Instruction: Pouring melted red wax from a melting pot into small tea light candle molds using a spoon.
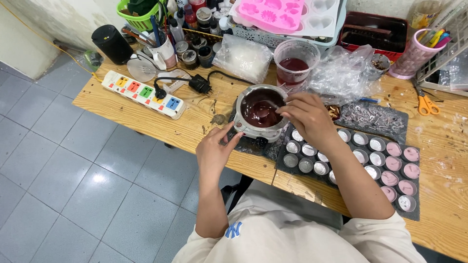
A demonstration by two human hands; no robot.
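A small white melting pot (246, 127) stands on the wooden table (126, 109), filled with dark red liquid. My right hand (307, 117) is over the pot's right rim, pinching a thin metal stirrer (271, 103) that dips into the liquid. My left hand (217, 148) rests at the table's near edge, its fingertips touching the pot's lower left side by a red knob. Right of the pot, several small round metal cups (306, 164) sit on a dark mat (282, 164); those at the far right hold pink fill.
A white power strip (144, 93) with coloured switches lies at left, a black plug (199, 84) behind the pot. Behind stand a clear cup of red liquid (295, 61), plastic bags, pink and white moulds (273, 12), jars, a black speaker (112, 43). Orange scissors (427, 103) lie at right.
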